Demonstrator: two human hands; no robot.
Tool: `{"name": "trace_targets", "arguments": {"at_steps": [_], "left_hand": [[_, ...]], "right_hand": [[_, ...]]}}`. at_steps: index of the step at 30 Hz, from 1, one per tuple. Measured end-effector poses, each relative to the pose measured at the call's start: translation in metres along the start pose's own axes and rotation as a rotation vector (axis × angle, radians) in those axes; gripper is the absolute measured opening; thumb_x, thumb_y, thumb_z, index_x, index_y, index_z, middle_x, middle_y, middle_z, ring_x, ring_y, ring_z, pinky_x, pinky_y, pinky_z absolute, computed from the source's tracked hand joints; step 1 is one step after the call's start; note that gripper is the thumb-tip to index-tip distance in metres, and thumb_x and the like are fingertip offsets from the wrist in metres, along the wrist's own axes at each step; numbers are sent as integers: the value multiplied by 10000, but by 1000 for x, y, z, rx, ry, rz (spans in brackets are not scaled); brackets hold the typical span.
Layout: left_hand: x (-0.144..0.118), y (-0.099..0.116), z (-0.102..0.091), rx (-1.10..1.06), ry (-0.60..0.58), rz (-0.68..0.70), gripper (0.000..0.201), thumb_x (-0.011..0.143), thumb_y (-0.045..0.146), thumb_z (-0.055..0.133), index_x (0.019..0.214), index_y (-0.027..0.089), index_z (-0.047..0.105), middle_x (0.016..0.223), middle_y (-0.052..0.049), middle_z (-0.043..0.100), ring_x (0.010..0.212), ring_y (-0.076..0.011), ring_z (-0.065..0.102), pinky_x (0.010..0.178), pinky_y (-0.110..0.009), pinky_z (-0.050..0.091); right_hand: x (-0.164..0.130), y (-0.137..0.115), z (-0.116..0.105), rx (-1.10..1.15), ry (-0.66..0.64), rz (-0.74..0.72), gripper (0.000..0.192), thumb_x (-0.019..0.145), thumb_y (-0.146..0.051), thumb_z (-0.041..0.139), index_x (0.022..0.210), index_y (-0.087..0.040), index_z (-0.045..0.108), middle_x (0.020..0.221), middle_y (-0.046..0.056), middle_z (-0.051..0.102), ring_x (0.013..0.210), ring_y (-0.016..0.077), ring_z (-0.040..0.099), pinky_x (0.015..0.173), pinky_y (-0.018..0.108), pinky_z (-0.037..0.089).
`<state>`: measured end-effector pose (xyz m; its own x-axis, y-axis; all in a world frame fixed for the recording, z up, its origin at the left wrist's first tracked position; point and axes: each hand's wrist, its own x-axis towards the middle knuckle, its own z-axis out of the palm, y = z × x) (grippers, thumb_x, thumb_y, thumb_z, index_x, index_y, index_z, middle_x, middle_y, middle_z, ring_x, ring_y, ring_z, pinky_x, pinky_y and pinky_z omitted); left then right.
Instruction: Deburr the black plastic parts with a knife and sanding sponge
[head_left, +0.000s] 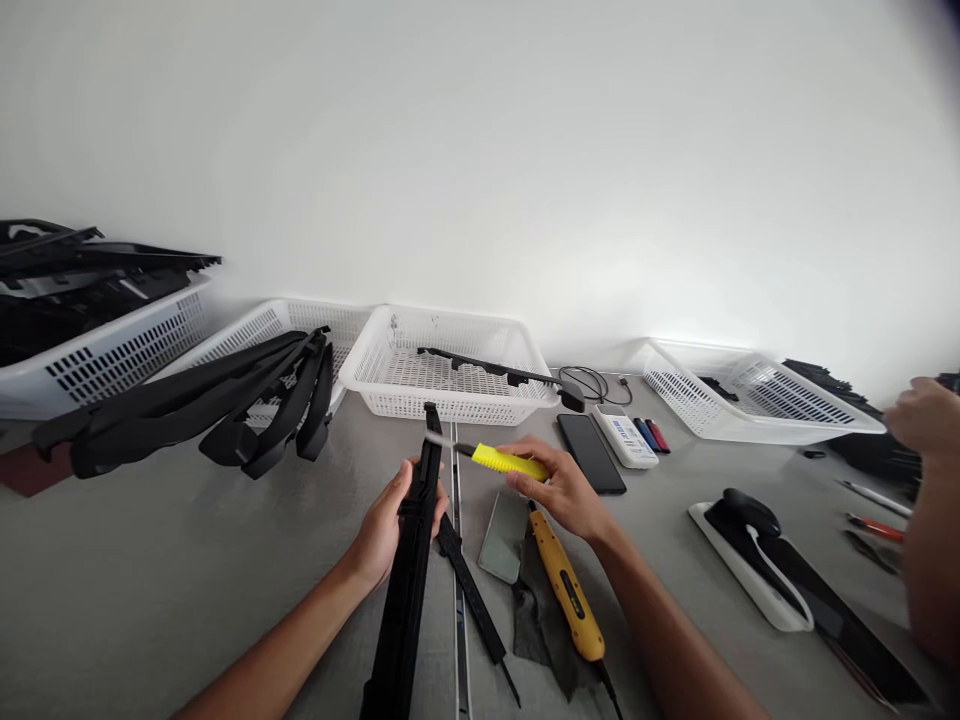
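Observation:
My left hand [384, 522] is closed round a long black plastic trim strip [405, 590], held up with its narrow end pointing away from me. In my right hand [556, 480] is a knife with a yellow ribbed handle [510, 462]. Its pale, slightly blurred blade reaches left to the upper end of the strip; whether it touches cannot be made out. Beneath my hands a thinner black strip [472, 590] lies on the table. A yellow corded power tool [566, 585] rests on a dark cloth [531, 625], beside a pale greenish flat rectangular object [504, 535].
White baskets [375, 375] line the wall; one [161, 335] is piled with black parts. Curved black pieces [195, 400] overhang another. A black phone [591, 453], a white device [626, 437] and a white-and-black part [750, 560] lie rightward. Another person's hand [926, 415] shows far right.

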<state>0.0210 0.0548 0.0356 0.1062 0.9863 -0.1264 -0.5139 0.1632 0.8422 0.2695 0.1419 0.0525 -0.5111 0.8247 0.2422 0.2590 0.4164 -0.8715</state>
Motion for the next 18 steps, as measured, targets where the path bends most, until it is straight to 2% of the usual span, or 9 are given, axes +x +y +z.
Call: {"name": "trace_targets", "arguments": {"at_steps": [2, 7, 11, 14, 18], "left_hand": [[0, 0, -1, 7, -2, -4, 564, 936, 738, 581, 1008, 183, 653, 678, 6, 609, 475, -97, 433, 457, -221, 315], [1, -1, -3, -4, 3, -8, 597, 919, 754, 592, 1106, 191, 652, 679, 17, 605, 468, -91, 422, 454, -212, 313], [1, 0, -2, -8, 3, -4, 597, 914, 756, 602, 1085, 187, 657, 674, 15, 606, 468, -88, 424, 453, -208, 321], [0, 0, -1, -16, 16, -4, 620, 897, 769, 619, 1088, 182, 667, 677, 14, 607, 476, -88, 439, 455, -205, 335], [0, 1, -1, -18, 53, 11, 639, 882, 783, 630, 1099, 184, 680, 696, 14, 614, 478, -90, 470, 455, -205, 362]], "right_hand": [[0, 0, 0, 24, -53, -11, 332, 946, -481, 731, 1177, -248, 783, 1045, 65, 692, 911, 229, 618, 780, 326, 473], [0, 3, 1, 50, 20, 35, 332, 962, -453, 709, 1215, -251, 780, 1043, 58, 690, 869, 208, 600, 749, 313, 457], [-1, 3, -2, 148, -81, 97, 303, 963, -440, 686, 1120, -219, 821, 910, 46, 684, 773, 187, 560, 688, 303, 424], [-2, 0, -5, 181, -142, 82, 297, 962, -437, 670, 1026, -204, 842, 858, 44, 684, 738, 177, 529, 658, 297, 398], [-3, -3, -2, 182, -265, 94, 323, 968, -446, 656, 992, -190, 850, 796, 33, 668, 666, 151, 454, 605, 285, 347]]}}
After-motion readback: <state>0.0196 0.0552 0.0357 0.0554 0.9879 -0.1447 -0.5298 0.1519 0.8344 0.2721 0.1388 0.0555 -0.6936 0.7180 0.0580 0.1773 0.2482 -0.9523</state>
